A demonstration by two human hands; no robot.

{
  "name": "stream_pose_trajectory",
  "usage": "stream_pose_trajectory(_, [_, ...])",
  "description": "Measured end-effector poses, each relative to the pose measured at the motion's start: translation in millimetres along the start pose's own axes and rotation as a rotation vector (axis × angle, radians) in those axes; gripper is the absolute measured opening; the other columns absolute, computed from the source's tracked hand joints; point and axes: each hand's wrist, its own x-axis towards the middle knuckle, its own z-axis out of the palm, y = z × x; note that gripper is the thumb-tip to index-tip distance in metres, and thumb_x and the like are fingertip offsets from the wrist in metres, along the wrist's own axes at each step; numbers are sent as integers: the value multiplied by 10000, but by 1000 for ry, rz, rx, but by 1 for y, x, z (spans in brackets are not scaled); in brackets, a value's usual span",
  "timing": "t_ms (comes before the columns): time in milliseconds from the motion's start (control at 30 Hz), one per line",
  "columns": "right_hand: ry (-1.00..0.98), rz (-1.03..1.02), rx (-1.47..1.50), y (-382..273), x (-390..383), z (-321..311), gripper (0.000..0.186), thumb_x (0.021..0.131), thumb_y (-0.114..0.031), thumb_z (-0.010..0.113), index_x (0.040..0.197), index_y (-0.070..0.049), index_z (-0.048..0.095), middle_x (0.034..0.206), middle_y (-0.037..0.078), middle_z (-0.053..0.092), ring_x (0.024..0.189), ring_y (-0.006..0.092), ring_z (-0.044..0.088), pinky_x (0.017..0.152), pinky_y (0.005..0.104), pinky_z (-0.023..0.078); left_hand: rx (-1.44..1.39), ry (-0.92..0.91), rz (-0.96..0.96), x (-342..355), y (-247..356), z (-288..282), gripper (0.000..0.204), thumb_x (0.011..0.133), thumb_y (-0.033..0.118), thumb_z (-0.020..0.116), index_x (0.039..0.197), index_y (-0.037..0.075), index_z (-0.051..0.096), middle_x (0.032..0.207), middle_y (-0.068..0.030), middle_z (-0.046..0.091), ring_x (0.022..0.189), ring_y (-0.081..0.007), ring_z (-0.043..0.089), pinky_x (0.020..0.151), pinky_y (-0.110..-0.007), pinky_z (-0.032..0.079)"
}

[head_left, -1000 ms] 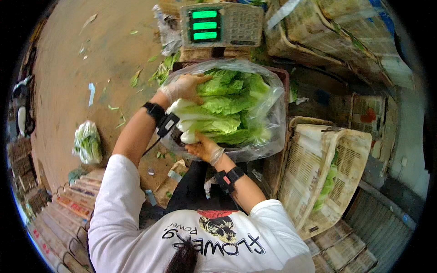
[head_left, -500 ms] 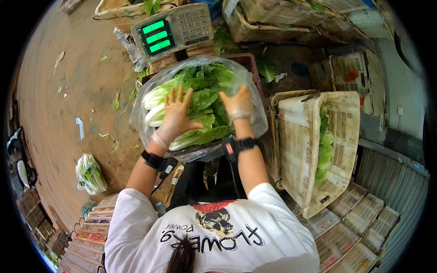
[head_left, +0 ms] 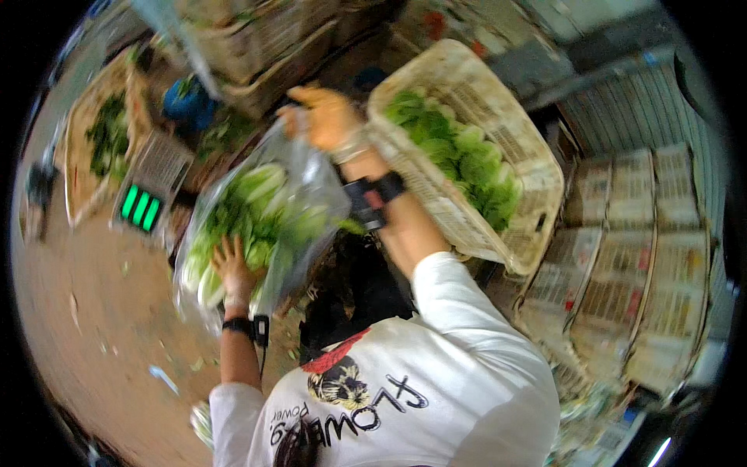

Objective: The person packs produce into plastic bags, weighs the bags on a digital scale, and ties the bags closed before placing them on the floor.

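A clear plastic bag (head_left: 315, 191) full of leafy green cabbages with white stalks (head_left: 261, 183) lies in front of me, beside the scale's display. My left hand (head_left: 236, 268) rests on the leaves inside the bag, fingers spread. Up at the bag's far right edge, my right hand (head_left: 331, 124) is smeared by motion. The plastic rises to a peak at its fingers, which seem closed on the bag's rim. Both hands look thinly gloved, with black straps on the wrists.
To the right, a worn cream crate (head_left: 537, 210) holds more green cabbages (head_left: 467, 159). The scale display (head_left: 140, 208) glows green at the left. Behind it stand another crate (head_left: 74, 148) and a blue bundle (head_left: 189, 105). Stacked crates (head_left: 607, 265) line the right side.
My view has swung right, bringing the cabbage crate more into sight. My right hand has moved away from the leaves, and the bag's edge is drawn up with it. My left hand stays on the leaves.
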Motion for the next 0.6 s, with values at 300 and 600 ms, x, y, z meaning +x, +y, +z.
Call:
stream_pose_trajectory(300, [207, -29, -1095, 17, -32, -67, 725, 732, -194, 662, 1296, 60, 283, 801, 132, 604, 612, 173, 569, 534, 292, 469, -714, 50, 152, -5, 30, -80, 714, 647, 283, 752, 1231, 28, 430, 1237, -162, 456, 1125, -273, 444, 934, -390, 356])
stream_pose_trajectory(600, [646, 21, -1043, -198, -194, -188, 305, 849, -275, 556, 920, 18, 596, 817, 97, 581, 655, 149, 563, 612, 261, 477, -1146, -165, 329, 80, 311, -294, 318, 859, 175, 485, 1091, -32, 550, 1075, -119, 584, 984, -177, 544, 872, -280, 397])
